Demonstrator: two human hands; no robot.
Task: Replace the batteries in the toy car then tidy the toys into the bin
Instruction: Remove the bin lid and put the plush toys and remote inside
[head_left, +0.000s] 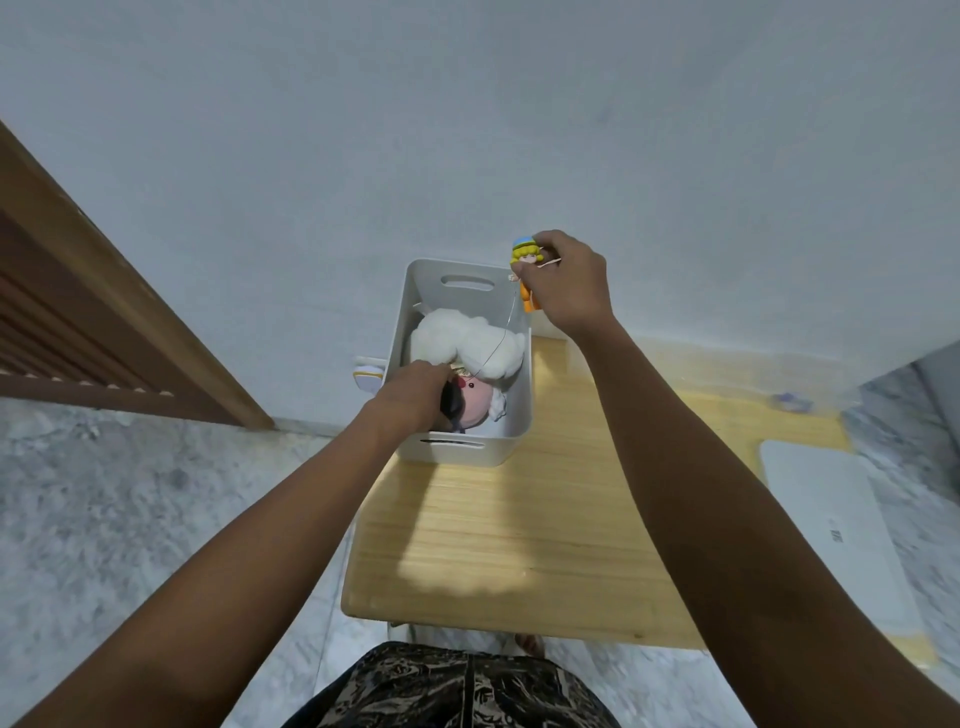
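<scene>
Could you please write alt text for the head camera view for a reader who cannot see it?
The left hand reaches into a white plastic bin on a light wooden table, gripping a dark object beside a fluffy white plush toy. The right hand holds a small yellow-haired figurine above the bin's far corner.

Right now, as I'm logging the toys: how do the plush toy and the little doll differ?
The plush toy is big, white and fluffy; the doll is small, with yellow hair. The plush toy lies inside the bin; the doll is held above its far rim by the right hand.
</scene>
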